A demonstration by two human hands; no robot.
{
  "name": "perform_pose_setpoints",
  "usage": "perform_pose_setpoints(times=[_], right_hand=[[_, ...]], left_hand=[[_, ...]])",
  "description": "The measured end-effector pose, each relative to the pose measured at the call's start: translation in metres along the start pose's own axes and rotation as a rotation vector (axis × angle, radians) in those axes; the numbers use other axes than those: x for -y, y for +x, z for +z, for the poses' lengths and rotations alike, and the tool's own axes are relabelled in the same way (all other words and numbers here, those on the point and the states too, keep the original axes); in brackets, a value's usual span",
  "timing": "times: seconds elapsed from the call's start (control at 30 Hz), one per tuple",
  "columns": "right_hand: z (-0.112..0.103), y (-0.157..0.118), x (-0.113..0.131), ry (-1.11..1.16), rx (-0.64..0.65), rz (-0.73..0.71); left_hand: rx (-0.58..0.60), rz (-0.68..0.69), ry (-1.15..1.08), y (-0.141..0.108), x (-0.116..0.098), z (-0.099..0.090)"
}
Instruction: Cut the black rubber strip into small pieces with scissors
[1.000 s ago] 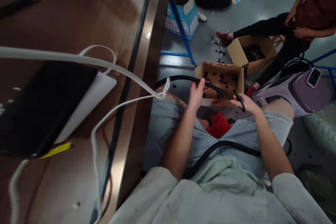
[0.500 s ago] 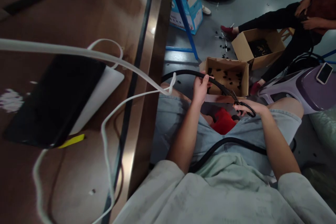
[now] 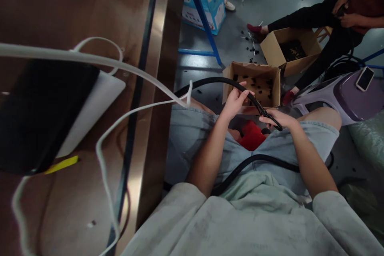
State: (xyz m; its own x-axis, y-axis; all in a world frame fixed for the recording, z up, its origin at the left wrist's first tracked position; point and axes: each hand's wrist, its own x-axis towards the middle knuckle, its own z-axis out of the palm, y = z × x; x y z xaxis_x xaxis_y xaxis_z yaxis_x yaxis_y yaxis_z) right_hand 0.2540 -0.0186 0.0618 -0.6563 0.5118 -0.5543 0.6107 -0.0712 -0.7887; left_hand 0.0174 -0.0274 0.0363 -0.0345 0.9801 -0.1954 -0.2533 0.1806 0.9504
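A long black cable (image 3: 210, 81) arches from the table's edge over my lap to my hands. My left hand (image 3: 235, 103) is closed around it, thumb on top. In my right hand (image 3: 280, 118) is a pair of black-handled scissors (image 3: 275, 123), their blades pointing toward the left hand along the cable. Against the cable the blades are hard to make out, and I cannot tell whether they touch it. Another stretch of black cable (image 3: 261, 159) lies across my lap. Just beyond my hands stands an open cardboard box (image 3: 226, 84) with small black pieces inside.
The brown table (image 3: 120, 192) on the left holds a black device (image 3: 45, 112) and white cables (image 3: 103, 152). A second box (image 3: 271, 50) stands near a seated person (image 3: 345, 10). A phone (image 3: 365, 79) lies on a purple stool (image 3: 345, 98). Black bits litter the floor.
The view has shifted slightly right. My hands have come closer together along the cable, and the scissors' handles, apart before, now look drawn together.
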Motion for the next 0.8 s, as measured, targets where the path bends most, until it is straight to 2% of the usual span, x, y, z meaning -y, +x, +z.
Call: perform_pose_setpoints(times=[0.37, 0.57, 0.7, 0.8], right_hand=[[0.0036, 0.0008, 0.0003, 0.142, -0.003, 0.009], [0.0040, -0.0008, 0.0047, 0.105, 0.007, 0.016], [0.0053, -0.0015, 0.0065, 0.063, -0.027, -0.040], [0.0041, -0.0011, 0.0064, 0.003, -0.079, -0.024]], left_hand=[[-0.053, 0.010, -0.013, 0.0014, -0.0010, -0.0033], [-0.044, 0.029, -0.010, 0.0014, -0.0008, -0.0045], [-0.049, -0.011, -0.040, 0.0034, -0.0006, -0.0057], [-0.070, -0.015, -0.063, 0.0055, 0.0009, -0.0072]])
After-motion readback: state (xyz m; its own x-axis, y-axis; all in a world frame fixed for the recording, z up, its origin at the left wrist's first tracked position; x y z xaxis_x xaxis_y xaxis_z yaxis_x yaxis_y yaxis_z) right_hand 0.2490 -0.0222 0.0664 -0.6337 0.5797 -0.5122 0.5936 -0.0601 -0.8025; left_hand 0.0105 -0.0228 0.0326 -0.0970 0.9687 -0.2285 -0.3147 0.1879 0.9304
